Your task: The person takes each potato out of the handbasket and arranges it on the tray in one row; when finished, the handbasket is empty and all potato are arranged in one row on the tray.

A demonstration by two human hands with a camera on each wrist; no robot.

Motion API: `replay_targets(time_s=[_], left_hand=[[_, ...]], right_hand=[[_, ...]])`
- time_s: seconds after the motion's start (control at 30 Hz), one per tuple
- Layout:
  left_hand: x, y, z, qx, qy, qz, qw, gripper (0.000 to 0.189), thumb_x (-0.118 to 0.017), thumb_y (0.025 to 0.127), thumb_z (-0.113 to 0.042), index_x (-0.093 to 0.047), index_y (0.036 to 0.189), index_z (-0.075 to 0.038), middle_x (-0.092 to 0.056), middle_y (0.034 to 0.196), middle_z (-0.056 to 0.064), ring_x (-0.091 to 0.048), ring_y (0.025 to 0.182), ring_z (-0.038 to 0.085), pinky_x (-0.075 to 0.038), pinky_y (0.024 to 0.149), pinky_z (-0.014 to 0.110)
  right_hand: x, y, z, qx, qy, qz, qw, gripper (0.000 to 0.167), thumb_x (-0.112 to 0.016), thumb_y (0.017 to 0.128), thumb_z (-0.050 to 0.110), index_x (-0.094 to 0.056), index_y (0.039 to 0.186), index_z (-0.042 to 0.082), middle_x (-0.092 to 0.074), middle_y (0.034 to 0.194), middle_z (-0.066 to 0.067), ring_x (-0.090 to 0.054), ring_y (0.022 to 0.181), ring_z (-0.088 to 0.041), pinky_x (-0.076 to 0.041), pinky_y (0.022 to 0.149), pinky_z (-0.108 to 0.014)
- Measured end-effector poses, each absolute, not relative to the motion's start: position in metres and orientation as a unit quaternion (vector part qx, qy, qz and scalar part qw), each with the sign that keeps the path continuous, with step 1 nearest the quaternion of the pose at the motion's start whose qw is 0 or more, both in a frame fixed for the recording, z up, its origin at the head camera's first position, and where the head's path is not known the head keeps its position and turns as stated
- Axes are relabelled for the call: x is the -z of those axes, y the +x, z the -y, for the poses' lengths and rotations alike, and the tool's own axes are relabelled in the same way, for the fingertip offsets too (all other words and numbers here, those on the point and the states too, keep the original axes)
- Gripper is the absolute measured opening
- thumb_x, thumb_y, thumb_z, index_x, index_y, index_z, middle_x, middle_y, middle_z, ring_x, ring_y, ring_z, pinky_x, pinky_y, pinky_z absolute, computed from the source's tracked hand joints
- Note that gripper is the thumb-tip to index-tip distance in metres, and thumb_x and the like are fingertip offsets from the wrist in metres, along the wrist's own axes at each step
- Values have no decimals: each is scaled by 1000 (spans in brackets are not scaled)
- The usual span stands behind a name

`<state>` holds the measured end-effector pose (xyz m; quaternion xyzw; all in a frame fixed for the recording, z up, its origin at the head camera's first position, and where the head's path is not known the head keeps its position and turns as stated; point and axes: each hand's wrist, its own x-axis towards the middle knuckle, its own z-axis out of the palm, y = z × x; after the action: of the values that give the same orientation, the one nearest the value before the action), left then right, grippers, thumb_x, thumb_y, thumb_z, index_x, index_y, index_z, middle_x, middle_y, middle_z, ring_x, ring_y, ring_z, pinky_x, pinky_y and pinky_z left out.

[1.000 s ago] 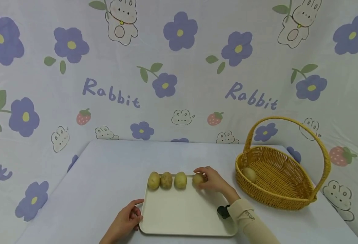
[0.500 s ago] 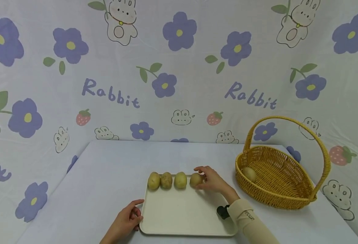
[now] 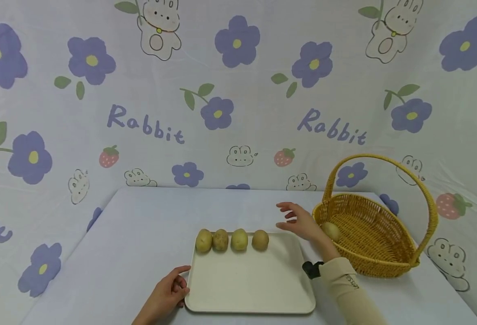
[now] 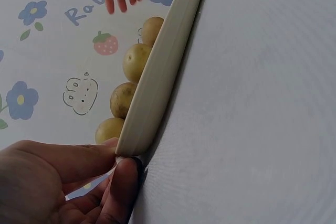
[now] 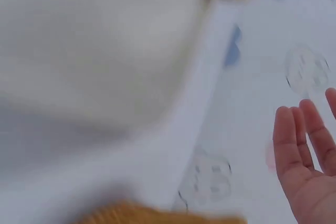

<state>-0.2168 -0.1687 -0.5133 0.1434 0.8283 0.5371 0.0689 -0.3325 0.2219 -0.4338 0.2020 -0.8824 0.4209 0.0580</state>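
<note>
A cream rectangular tray (image 3: pixel 250 282) lies at the table's front. Along its far edge stand several potatoes in a row, from a yellowish potato (image 3: pixel 203 241) at the corner to a rounder, browner potato (image 3: pixel 260 240) on the right. My left hand (image 3: pixel 165 291) is at the tray's left side; in the left wrist view its thumb and finger pinch the rim. Up beyond the tray's far right corner is my right hand (image 3: pixel 301 222), fingers spread and holding nothing. It is between the row and the wicker basket (image 3: pixel 378 267), where one potato (image 3: pixel 330 231) sits at the left.
The basket's tall arched handle (image 3: pixel 385 158) rises at the right of the table. A white cloth (image 3: pixel 149 225) covers the tabletop. Behind it hangs a curtain (image 3: pixel 206 67) printed with flowers and rabbits. My right sleeve (image 3: pixel 346 280) passes in front of the basket's near left side.
My right hand has let go of the browner potato, which slid slightly left before release, then lifted away to the right and back. My left hand stays at the tray.
</note>
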Motion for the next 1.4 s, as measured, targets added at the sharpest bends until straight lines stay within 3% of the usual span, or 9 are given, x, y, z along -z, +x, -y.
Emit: replay_targets(time_s=[0.2, 0.37, 0.47, 0.67, 0.9, 1.0, 1.13, 1.27, 1.4], left_hand=[[512, -217, 168, -534, 140, -831, 69, 50, -60, 86, 2, -43, 132, 4, -50, 87, 7, -51, 60, 7, -52, 51, 25], [512, -216, 168, -541, 137, -827, 70, 50, -61, 85, 2, -43, 132, 4, -49, 87, 7, -51, 59, 7, -52, 50, 25], [513, -217, 170, -547, 136, -823, 74, 51, -61, 86, 1, -42, 132, 5, -49, 86, 7, -50, 59, 7, -51, 50, 25], [518, -220, 174, -559, 140, -813, 84, 51, -60, 87, -1, -40, 134, 6, -49, 86, 6, -49, 59, 7, -51, 50, 26], [518, -220, 173, -547, 144, -819, 95, 50, -59, 89, -2, -39, 134, 6, -50, 84, 5, -49, 58, 9, -51, 50, 26], [516, -219, 173, -540, 140, -825, 97, 51, -60, 88, -3, -40, 134, 5, -50, 83, 5, -49, 58, 9, -51, 50, 26], [515, -219, 175, -548, 141, -819, 93, 51, -60, 88, -2, -39, 134, 6, -49, 84, 5, -49, 59, 8, -51, 50, 26], [518, -221, 176, -548, 141, -820, 89, 51, -59, 88, 0, -38, 134, 7, -49, 84, 5, -48, 58, 7, -51, 50, 25], [521, -222, 174, -544, 138, -822, 98, 51, -58, 88, 1, -38, 134, 8, -50, 84, 4, -49, 59, 8, -51, 51, 26]], right_hand=[[399, -330, -273, -466, 156, 868, 69, 53, -66, 88, 23, -46, 133, 6, -48, 128, -18, -50, 109, -34, -51, 84, -38], [384, -331, -321, -456, 125, 875, 103, 48, -61, 91, 28, -48, 132, 6, -49, 126, -15, -52, 103, -16, -48, 76, -21], [380, -334, -342, -446, 110, 879, 127, 47, -58, 93, 28, -48, 132, 4, -50, 125, -17, -51, 98, -9, -46, 74, -18], [380, -337, -364, -420, 69, 893, 147, 48, -55, 93, 35, -50, 129, 3, -51, 125, -20, -49, 103, -22, -46, 73, -22], [396, -337, -378, -408, 68, 893, 177, 43, -55, 94, 28, -52, 126, -1, -53, 119, -22, -47, 86, 8, -44, 68, -13], [405, -340, -381, -402, 68, 896, 174, 42, -56, 94, 26, -53, 125, -3, -55, 117, -24, -47, 84, 11, -45, 68, -14], [415, -345, -379, -393, 80, 907, 124, 44, -55, 95, 26, -52, 126, -4, -54, 118, -26, -57, 95, -11, -52, 76, -30], [427, -348, -375, -396, 83, 911, 78, 46, -55, 95, 27, -51, 126, -6, -53, 120, -28, -52, 107, -41, -51, 82, -46], [439, -350, -373, -394, 77, 915, 48, 45, -57, 94, 24, -51, 124, -9, -54, 119, -29, -52, 107, -43, -52, 79, -44]])
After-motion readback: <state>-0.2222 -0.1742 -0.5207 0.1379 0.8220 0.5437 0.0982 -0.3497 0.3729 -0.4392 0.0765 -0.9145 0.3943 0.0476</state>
